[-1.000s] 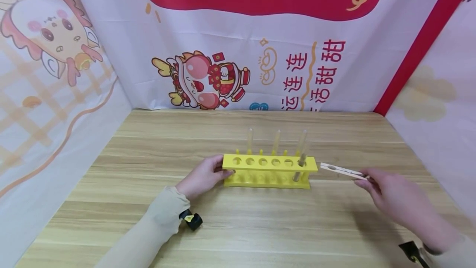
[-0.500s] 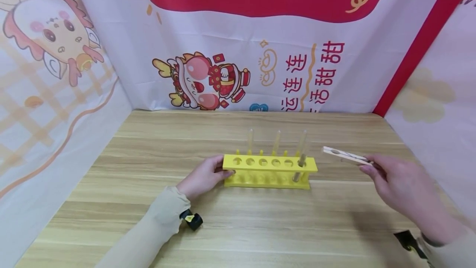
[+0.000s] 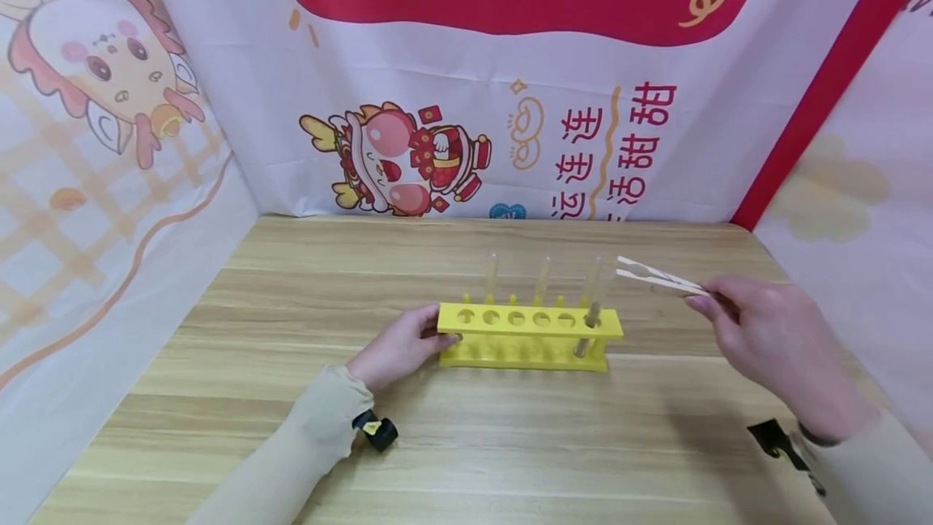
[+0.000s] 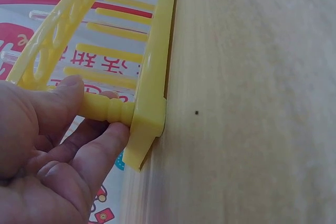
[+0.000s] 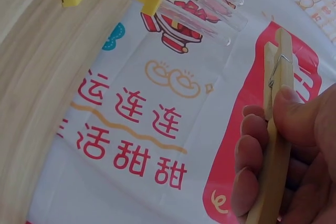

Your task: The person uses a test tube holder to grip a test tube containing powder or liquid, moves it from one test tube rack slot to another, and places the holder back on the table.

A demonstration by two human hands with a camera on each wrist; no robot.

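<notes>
A yellow test tube rack (image 3: pixel 528 330) stands upright on the table. My left hand (image 3: pixel 397 347) holds its left end, and in the left wrist view thumb and fingers grip the yellow end post (image 4: pixel 107 107). A clear test tube (image 3: pixel 592 314) with a dark lower part leans in the rightmost hole. My right hand (image 3: pixel 773 339) grips a wooden test tube holder (image 3: pixel 666 278) by its handle, raised to the right of the rack. The holder's two prongs are spread and lie close to the tube's upper end, apparently with nothing between them.
Several clear tubes, one being this glass tube (image 3: pixel 492 275), stand upside down on pegs along the rack's back. Wood-grain table (image 3: pixel 510 444) surrounds the rack. A printed cloth (image 3: pixel 452 55) hangs behind, with more cloth at both sides.
My right hand has lifted the test tube holder and then brought it left toward the tube's top, and its prongs have spread. The left hand and the rack have stayed put.
</notes>
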